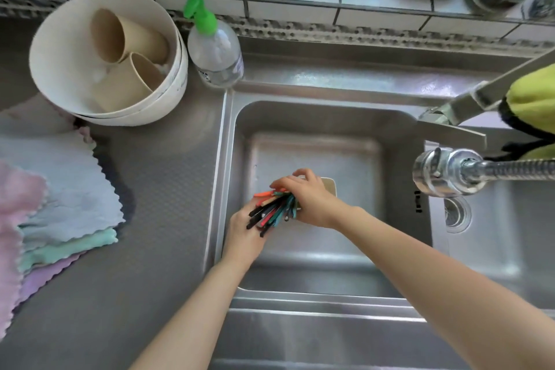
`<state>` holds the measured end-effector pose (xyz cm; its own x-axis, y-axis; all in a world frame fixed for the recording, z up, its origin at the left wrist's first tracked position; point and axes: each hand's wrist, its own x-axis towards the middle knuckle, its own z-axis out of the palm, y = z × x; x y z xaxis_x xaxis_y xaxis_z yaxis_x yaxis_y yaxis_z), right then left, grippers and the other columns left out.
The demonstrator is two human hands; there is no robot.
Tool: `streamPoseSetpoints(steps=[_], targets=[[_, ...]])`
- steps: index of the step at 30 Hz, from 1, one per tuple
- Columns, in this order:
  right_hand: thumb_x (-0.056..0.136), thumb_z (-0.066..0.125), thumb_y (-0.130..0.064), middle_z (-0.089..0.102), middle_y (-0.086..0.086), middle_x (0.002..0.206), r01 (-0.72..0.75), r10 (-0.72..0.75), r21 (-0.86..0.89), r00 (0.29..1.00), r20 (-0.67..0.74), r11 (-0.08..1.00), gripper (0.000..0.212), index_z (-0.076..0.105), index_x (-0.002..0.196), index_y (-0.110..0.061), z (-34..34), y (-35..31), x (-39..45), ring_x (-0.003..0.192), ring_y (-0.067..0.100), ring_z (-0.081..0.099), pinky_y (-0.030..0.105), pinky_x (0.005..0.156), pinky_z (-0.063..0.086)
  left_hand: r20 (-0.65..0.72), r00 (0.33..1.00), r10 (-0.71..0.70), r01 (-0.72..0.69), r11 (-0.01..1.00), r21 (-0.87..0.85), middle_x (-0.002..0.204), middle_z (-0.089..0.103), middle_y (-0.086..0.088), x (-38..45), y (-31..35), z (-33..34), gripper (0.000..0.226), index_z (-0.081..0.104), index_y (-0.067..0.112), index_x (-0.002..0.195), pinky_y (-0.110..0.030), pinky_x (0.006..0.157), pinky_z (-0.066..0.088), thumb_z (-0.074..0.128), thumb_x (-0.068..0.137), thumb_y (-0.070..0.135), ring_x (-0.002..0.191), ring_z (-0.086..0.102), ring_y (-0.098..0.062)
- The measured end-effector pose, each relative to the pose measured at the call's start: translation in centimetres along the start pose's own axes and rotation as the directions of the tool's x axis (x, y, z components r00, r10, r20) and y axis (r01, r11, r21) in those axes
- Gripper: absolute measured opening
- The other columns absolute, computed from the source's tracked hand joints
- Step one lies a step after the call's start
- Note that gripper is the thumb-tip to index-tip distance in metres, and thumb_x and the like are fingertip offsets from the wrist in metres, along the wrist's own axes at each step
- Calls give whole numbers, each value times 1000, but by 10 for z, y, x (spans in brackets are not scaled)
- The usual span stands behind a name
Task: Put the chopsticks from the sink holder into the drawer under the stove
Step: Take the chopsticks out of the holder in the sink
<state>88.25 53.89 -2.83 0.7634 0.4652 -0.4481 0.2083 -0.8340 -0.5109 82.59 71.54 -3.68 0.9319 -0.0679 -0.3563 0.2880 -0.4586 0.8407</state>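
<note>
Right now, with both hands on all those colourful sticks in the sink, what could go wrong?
The chopsticks fan out loosely, with only the left hand under them, so a few could slip into the sink. The right hand tips the holder, which might topple or drop. Lifting out to the right, the bundle could also knock the faucet head hanging nearby.

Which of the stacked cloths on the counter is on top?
The pale blue cloth lies on top; the pink cloth, mint cloth and lilac cloth only peek out around it.
</note>
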Motion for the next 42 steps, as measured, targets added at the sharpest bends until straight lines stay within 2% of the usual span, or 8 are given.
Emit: streamPoseSetpoints(steps=[4,13,17,21,26,29,38,42], targets=[[79,64,-22,53,-8,123,17,-18,-43,1000,-19,999,47,51,123,-28,1,1,2,117,29,34,40,91,36,-20,1000,-13,12,999,-36,101,73,11,-1,0,2,46,66,31,114,-16,81,51,77,77,7,93,67,-3],[77,60,-9,62,-2,108,76,-71,68,995,-77,995,33,55,109,-16,12,4,2,106,25,42,39,87,40,-80,997,-3,2,1000,-12,81,69,17,-1,10,8,30,73,16,102,-2,68,40,76,75,3,77,62,13],[81,69,-21,67,3,96,18,19,193,983,-184,981,21,63,100,-14,13,9,2,95,25,58,25,77,40,-159,983,-94,78,992,-100,76,71,9,6,16,11,16,74,22,90,-10,65,44,78,77,13,74,64,0],[81,69,-29,73,1,94,-49,107,271,973,-203,961,20,70,99,-21,5,12,-3,90,19,65,25,82,45,-94,989,-111,93,980,-178,89,67,24,13,25,14,32,66,36,95,-1,72,43,79,77,14,81,61,16],[83,66,-28,72,-5,88,-93,203,404,950,-237,910,11,70,92,-21,7,24,-7,86,18,65,37,81,51,-119,987,-113,86,974,-208,89,74,9,27,19,23,2,70,31,82,-26,82,53,71,81,29,89,69,-8],[86,64,-25,63,-5,78,-139,278,449,925,-259,883,11,66,86,-14,8,27,-7,76,19,59,31,72,48,-126,974,-186,150,957,-248,79,70,4,33,21,30,13,64,26,75,-26,71,48,67,86,32,78,64,-11],[85,55,-25,62,-11,67,-226,558,788,812,-173,573,15,58,70,-23,14,15,4,70,12,57,23,64,44,-231,905,-357,201,839,-506,70,64,0,56,37,59,26,63,0,76,-5,62,42,57,95,17,60,57,5],[78,49,-31,69,-1,69,-189,610,852,772,-179,488,19,56,64,-20,9,10,7,76,22,66,45,80,54,-315,866,-389,170,820,-546,59,54,0,65,47,63,42,48,12,57,-10,58,42,52,98,23,52,51,-2]])
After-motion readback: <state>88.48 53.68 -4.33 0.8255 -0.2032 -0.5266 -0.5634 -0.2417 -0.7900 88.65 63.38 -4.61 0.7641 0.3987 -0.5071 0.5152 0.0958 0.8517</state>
